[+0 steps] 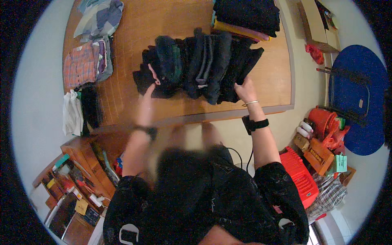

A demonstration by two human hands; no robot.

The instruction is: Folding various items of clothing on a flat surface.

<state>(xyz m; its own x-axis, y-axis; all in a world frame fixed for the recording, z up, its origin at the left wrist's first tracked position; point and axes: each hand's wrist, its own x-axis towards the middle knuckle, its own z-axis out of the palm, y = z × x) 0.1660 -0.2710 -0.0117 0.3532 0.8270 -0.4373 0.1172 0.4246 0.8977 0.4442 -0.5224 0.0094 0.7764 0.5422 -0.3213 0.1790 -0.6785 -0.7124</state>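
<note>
A row of folded dark clothes (191,69), mostly black, navy and dark green, stands on edge on the wooden tabletop (134,111) before me. My left hand (148,92) holds its left end, thumb just below a narrow pink strip (153,74); the other fingers are hidden. At the right end, my right hand (246,90) grips the last black garment, its fingers partly behind the cloth. The row is squeezed between both hands. Beyond its right part lies a stack of folded black cloth (246,16), with yellow and pink layers underneath.
Along the table's left side lie a folded plaid shirt (80,65), white cloth (73,113) and a clothes bundle (102,20). On the right are a blue round folding table (356,101), a red bucket (321,121) and a red plastic crate (298,177). A cluttered wooden shelf (88,165) stands lower left.
</note>
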